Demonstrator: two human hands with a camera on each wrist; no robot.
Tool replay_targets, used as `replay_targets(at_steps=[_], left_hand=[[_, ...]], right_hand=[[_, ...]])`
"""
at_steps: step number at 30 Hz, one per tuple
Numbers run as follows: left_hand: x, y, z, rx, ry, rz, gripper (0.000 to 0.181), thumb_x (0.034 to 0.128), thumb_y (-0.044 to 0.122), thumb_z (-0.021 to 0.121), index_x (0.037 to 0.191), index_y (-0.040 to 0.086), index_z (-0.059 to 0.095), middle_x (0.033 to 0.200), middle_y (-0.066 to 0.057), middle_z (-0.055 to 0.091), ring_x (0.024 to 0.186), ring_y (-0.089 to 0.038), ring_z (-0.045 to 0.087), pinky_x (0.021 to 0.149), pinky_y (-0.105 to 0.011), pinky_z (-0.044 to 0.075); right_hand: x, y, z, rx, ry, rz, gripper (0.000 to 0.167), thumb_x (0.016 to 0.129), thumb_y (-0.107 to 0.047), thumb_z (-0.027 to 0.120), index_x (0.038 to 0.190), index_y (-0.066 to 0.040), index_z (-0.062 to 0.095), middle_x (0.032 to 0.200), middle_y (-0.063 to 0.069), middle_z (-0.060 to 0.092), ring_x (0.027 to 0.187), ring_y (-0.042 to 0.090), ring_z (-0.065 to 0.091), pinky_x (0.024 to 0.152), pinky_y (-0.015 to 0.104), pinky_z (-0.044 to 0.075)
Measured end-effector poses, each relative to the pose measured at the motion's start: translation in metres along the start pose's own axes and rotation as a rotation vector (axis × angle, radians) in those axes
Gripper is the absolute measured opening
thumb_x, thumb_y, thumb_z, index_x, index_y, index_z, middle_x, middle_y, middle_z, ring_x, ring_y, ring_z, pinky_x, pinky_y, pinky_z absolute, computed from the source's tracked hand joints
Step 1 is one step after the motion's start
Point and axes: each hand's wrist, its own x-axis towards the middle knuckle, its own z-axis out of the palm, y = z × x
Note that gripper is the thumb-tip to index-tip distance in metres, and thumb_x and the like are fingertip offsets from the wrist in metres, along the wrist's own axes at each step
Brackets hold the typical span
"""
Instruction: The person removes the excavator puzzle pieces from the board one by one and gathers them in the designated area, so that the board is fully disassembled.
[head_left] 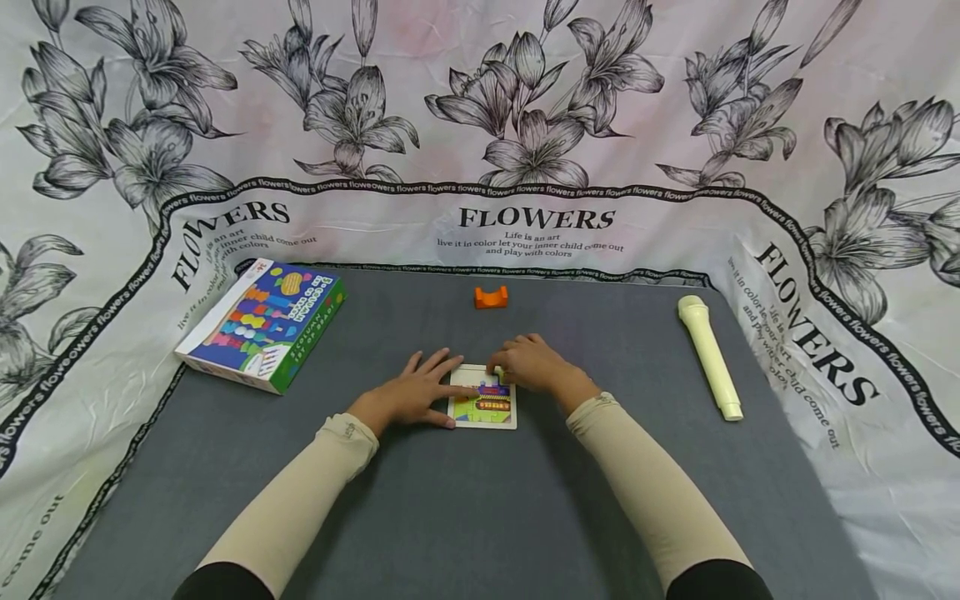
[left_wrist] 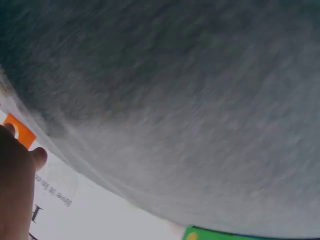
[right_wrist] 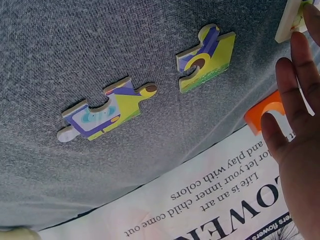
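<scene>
the puzzle board (head_left: 468, 377) lies flat on the table (head_left: 465, 508) between the two hands, touching the left and just beside the right. the left hand (head_left: 411, 396) is spread wide at the board's left side, one finger reaching over the picture; the right hand (head_left: 536, 364) bends down at the far right corner, seeming to pinch a small yellow-green puzzle piece (head_left: 499, 372), mostly hidden. in the right wrist view, a window-patterned piece (right_wrist: 112, 116) and a green-edged piece (right_wrist: 215, 60) lie loose to the right of the board. these pieces look light, stiff and thin, likely awkward to lift off cloth; taking them by opposite edges should suit better than by the narrow knobs, which might chip. the board looks light enough to slide unless steadied by its rim.
</scene>
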Motion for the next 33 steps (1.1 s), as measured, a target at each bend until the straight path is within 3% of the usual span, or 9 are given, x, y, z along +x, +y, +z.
replay_targets(at_steps=[6, 14, 26, 33], left_hand=[[0.0, 0.003, -0.006, 0.033, -0.037, 0.005, 0.062, 0.0905, 0.061, 0.053, 0.147, 0.042, 0.039, 0.164, -0.006, 0.011, 0.15, -0.033, -0.001, 0.114, -0.064, 0.004], [0.002, 0.003, -0.007, 0.047, -0.031, 0.006, 0.061, 0.0903, 0.061, 0.053, 0.147, 0.042, 0.04, 0.163, -0.007, 0.012, 0.15, -0.033, 0.0, 0.114, -0.065, 0.005], [0.002, 0.001, -0.005, 0.037, -0.035, -0.005, 0.062, 0.0894, 0.063, 0.052, 0.147, 0.043, 0.04, 0.164, -0.005, 0.011, 0.15, -0.032, -0.002, 0.114, -0.065, 0.004], [0.003, 0.001, -0.003, 0.017, -0.043, -0.01, 0.063, 0.0894, 0.063, 0.053, 0.147, 0.044, 0.038, 0.164, -0.005, 0.012, 0.15, -0.033, 0.001, 0.114, -0.065, 0.006]], right_hand=[[0.0, -0.004, -0.006, -0.053, -0.012, -0.022, 0.026, 0.095, -0.025, 0.064, 0.121, -0.028, 0.067, 0.122, 0.0, 0.065, 0.11, 0.024, 0.056, 0.102, 0.05, 0.037], [0.002, -0.009, -0.015, -0.156, -0.08, -0.022, 0.029, 0.094, -0.026, 0.066, 0.123, -0.028, 0.063, 0.123, 0.001, 0.063, 0.111, 0.025, 0.055, 0.105, 0.049, 0.036], [0.003, -0.005, -0.014, -0.196, -0.097, -0.054, 0.033, 0.097, -0.024, 0.061, 0.128, -0.035, 0.059, 0.122, 0.002, 0.061, 0.113, 0.025, 0.054, 0.105, 0.048, 0.036], [0.005, -0.006, -0.012, -0.215, -0.116, -0.033, 0.032, 0.098, -0.023, 0.059, 0.128, -0.033, 0.059, 0.126, 0.002, 0.06, 0.117, 0.025, 0.053, 0.108, 0.048, 0.034]])
